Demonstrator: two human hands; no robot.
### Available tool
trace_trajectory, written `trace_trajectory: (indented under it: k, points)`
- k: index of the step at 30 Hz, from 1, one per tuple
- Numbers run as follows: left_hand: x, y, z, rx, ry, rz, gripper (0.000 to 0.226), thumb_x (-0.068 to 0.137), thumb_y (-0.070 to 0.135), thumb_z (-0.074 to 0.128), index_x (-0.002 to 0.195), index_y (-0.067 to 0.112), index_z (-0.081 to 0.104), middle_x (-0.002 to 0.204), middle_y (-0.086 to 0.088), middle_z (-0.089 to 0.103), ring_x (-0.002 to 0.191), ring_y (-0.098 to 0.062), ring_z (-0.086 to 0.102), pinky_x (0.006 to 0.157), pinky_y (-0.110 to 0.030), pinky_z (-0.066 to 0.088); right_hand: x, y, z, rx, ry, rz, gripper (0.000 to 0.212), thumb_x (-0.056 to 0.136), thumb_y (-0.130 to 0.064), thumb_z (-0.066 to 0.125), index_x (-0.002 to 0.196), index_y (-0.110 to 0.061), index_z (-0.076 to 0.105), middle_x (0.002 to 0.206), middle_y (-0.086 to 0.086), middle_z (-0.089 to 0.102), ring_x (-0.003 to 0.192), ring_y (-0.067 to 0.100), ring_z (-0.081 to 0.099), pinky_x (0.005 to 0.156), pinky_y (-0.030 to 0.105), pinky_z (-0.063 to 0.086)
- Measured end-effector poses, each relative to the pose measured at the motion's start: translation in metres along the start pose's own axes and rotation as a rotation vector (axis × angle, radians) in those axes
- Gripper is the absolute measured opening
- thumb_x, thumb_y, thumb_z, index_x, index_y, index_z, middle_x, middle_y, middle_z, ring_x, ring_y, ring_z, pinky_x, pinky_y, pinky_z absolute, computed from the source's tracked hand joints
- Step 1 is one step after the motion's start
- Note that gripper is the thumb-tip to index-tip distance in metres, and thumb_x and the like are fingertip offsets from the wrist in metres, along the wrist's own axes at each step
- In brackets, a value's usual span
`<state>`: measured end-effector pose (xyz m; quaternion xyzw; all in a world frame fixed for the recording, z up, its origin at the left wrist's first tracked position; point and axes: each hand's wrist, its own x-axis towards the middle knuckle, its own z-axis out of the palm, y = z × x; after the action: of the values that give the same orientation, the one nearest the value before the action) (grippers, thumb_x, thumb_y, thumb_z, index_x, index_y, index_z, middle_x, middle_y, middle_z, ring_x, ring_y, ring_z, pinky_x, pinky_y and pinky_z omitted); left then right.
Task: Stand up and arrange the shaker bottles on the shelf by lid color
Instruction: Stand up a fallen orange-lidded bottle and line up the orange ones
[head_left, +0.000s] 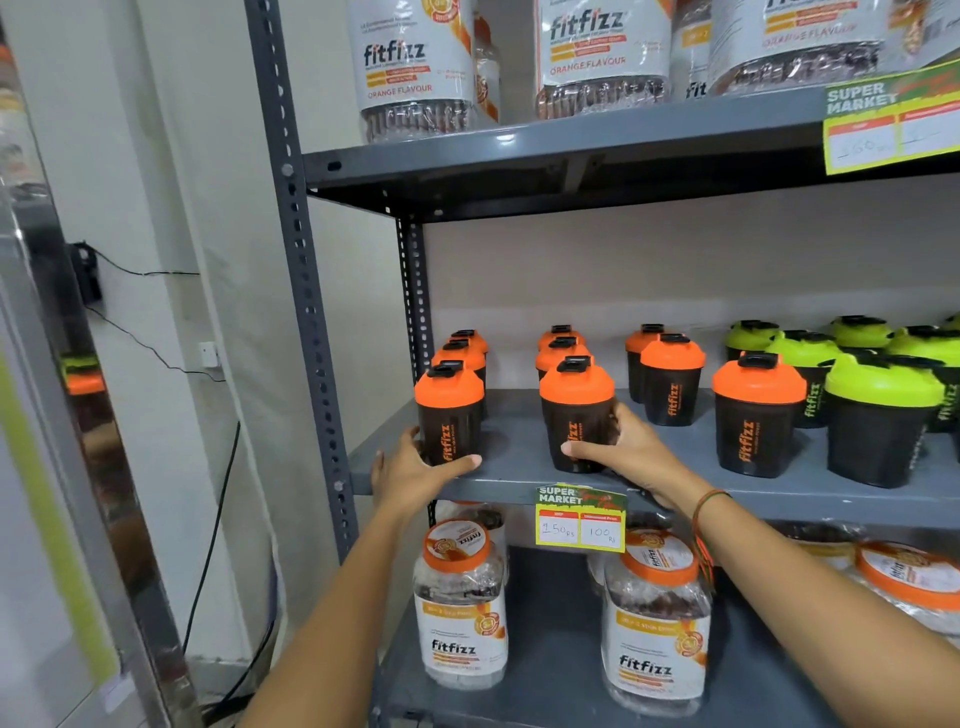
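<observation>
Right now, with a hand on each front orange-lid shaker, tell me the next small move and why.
Probably slide the front shaker in the right hand a little left, toward the one in the left hand. All bottles already stand upright, orange left and green right, but a wide gap splits those two orange columns.
</observation>
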<state>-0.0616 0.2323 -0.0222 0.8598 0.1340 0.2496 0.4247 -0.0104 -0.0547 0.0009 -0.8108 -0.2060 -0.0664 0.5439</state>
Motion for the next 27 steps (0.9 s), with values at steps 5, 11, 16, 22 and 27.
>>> trace_trajectory:
  k: [5, 11, 16, 22, 27]
  points:
    - [0.0031, -0.0037, 0.0094, 0.098, 0.065, 0.042, 0.083, 0.053, 0.078, 0.063, 0.120, 0.029, 0.054, 0.122, 0.001, 0.066, 0.127, -0.029, 0.048, 0.111, -0.054, 0.027, -0.0019, -0.0033, -0.0006, 0.007, -0.021, 0.002, 0.098, 0.034, -0.075, 0.084, 0.119, -0.034, 0.055, 0.123, -0.006, 0.068, 0.113, 0.015, 0.065, 0.100, 0.047, 0.052]
    - [0.0016, -0.0053, 0.0048, 0.058, 0.103, 0.054, 0.076, 0.056, 0.071, 0.070, 0.116, 0.026, 0.059, 0.114, 0.001, 0.070, 0.109, -0.025, 0.061, 0.095, -0.046, 0.047, 0.0000, -0.0051, 0.0014, 0.050, -0.050, -0.012, 0.078, 0.040, -0.064, 0.087, 0.108, -0.046, 0.053, 0.123, -0.008, 0.067, 0.115, 0.014, 0.065, 0.103, 0.045, 0.051]
    - [0.0009, -0.0029, 0.0045, 0.072, 0.116, 0.060, 0.073, 0.059, 0.068, 0.071, 0.117, 0.024, 0.059, 0.114, 0.000, 0.070, 0.107, -0.023, 0.062, 0.094, -0.045, 0.048, 0.0016, -0.0043, 0.0018, 0.073, -0.066, -0.020, 0.066, 0.053, -0.052, 0.088, 0.107, -0.046, 0.050, 0.119, -0.011, 0.065, 0.116, 0.014, 0.063, 0.104, 0.043, 0.050]
    - [-0.0012, -0.0019, 0.0047, 0.079, 0.109, 0.050, 0.074, 0.060, 0.067, 0.071, 0.118, 0.024, 0.057, 0.117, -0.001, 0.069, 0.110, -0.025, 0.060, 0.098, -0.048, 0.045, 0.0048, -0.0011, 0.0022, 0.072, -0.088, -0.025, 0.067, 0.068, -0.037, 0.087, 0.122, -0.036, 0.048, 0.120, -0.010, 0.062, 0.119, 0.015, 0.062, 0.105, 0.040, 0.049]
    - [-0.0053, 0.0001, 0.0030, -0.004, 0.075, 0.052, 0.086, 0.054, 0.071, 0.073, 0.123, 0.025, 0.053, 0.123, -0.002, 0.065, 0.118, -0.026, 0.057, 0.103, -0.050, 0.042, 0.0032, -0.0020, 0.0021, 0.007, -0.068, -0.016, 0.081, 0.062, -0.051, 0.085, 0.131, -0.032, 0.046, 0.128, -0.006, 0.060, 0.120, 0.013, 0.059, 0.106, 0.043, 0.047]
